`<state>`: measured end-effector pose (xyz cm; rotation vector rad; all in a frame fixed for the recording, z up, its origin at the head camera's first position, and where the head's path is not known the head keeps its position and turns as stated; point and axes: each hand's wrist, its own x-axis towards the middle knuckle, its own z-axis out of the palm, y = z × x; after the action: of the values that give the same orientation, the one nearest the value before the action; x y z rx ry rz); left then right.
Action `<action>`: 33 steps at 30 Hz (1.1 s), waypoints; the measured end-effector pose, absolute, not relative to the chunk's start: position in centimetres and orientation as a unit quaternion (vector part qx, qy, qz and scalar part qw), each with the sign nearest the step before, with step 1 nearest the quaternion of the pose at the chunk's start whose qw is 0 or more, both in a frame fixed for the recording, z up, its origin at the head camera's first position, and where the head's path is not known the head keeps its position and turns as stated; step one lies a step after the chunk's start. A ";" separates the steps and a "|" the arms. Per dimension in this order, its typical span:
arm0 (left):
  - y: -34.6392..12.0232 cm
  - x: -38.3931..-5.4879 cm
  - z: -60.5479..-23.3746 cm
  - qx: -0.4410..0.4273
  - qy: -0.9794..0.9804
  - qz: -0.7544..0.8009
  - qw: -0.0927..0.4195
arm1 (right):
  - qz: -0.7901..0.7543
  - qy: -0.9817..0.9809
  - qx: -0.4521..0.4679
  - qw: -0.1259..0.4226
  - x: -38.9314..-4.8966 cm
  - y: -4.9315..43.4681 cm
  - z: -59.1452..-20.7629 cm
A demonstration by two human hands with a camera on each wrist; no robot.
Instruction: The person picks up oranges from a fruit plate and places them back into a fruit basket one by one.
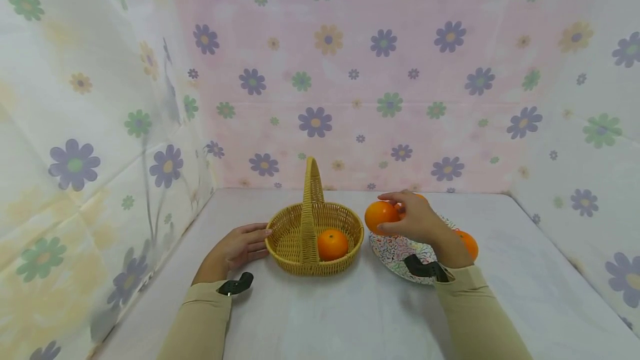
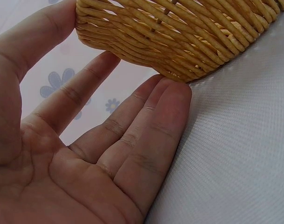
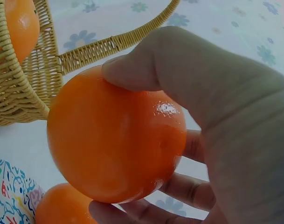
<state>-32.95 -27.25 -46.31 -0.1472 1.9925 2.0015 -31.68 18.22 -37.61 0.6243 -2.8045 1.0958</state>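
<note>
My right hand grips an orange between thumb and fingers, above the left part of a patterned plate. In the right wrist view the held orange fills the middle, and the basket's rim shows at upper left. A yellow wicker basket with a tall arched handle stands left of the plate, and one orange lies in its right half. Against the basket's left side rests my left hand, fingers mostly straight; in the left wrist view its fingertips touch the woven wall.
Another orange sits at the plate's right side, and one shows beneath the held orange in the right wrist view. A white cloth covers the table. Flower-printed sheets rise at the back and both sides.
</note>
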 end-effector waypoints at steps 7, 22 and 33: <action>-27.3 -32.9 -46.3 -0.055 0.694 0.700 0.155 | 0.355 -0.909 0.211 0.052 -31.7 17.8 -37.9; -27.1 -32.7 -46.2 -0.050 0.696 0.699 0.157 | 0.410 -0.883 0.225 0.041 -31.3 16.4 -37.7; -27.1 -32.9 -46.1 -0.059 0.700 0.695 0.156 | 0.406 -0.875 0.254 0.064 -31.1 15.7 -37.8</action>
<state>-32.91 -27.05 -46.14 -0.1697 2.0034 1.9896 -31.12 15.71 -37.76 0.7670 -2.6431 1.2260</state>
